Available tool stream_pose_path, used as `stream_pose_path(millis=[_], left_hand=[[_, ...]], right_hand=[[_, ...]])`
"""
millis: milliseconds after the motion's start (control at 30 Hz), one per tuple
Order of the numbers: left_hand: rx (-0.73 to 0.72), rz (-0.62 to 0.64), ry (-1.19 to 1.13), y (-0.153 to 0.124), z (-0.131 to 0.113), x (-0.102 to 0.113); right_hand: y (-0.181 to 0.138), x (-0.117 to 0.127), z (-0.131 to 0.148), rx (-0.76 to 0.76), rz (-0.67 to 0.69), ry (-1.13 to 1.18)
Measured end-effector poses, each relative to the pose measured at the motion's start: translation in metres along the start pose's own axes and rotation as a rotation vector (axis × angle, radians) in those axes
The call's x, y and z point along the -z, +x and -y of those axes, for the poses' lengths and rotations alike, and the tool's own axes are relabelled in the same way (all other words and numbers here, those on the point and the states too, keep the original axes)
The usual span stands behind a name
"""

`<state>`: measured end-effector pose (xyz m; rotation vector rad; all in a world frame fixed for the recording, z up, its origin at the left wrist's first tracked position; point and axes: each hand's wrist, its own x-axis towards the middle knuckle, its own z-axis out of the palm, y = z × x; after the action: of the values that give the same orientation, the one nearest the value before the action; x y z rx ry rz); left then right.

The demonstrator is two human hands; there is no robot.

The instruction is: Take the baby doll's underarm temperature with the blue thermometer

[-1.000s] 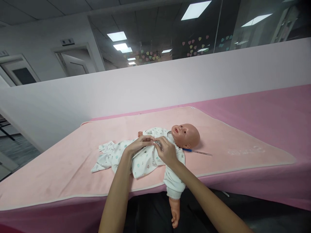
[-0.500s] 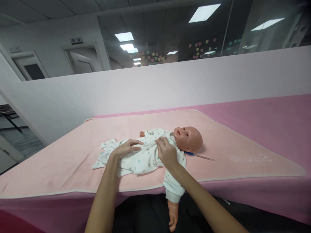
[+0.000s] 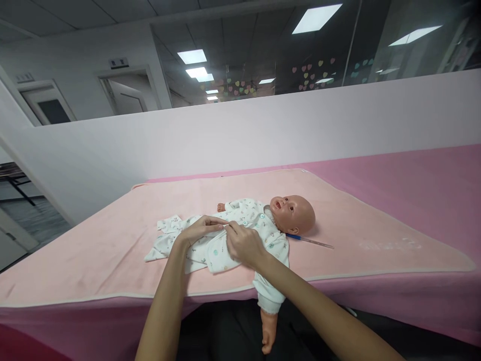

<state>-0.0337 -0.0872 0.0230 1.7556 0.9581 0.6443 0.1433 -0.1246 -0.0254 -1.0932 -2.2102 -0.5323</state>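
Note:
A baby doll (image 3: 295, 213) lies on its back on a pale pink blanket (image 3: 112, 250), its head to the right. It wears a white printed romper (image 3: 263, 230). One doll arm (image 3: 268, 326) hangs over the near edge of the table. My left hand (image 3: 199, 229) and my right hand (image 3: 242, 243) meet over the doll's belly, both pinching the front edge of the romper. A thin thermometer with a blue end (image 3: 310, 241) lies on the blanket just behind the doll's head.
The blanket covers a long table with a darker pink cloth (image 3: 413, 170). A white partition wall (image 3: 225, 135) runs behind it, with dark glass above. An open doorway and floor show at the far left (image 3: 22, 215).
My right hand has slid left from the doll's chest to its belly, meeting my left hand at the romper's front edge. The camera has shifted slightly.

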Motion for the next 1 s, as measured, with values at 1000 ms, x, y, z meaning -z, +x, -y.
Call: stream_pose_path(millis=[1000], left_hand=[[-0.005,0.068,0.098,0.0000,-0.0062,-0.0033]], right_hand=[[-0.0033,0.0010,-0.0059,0.019,-0.168,0.177]])
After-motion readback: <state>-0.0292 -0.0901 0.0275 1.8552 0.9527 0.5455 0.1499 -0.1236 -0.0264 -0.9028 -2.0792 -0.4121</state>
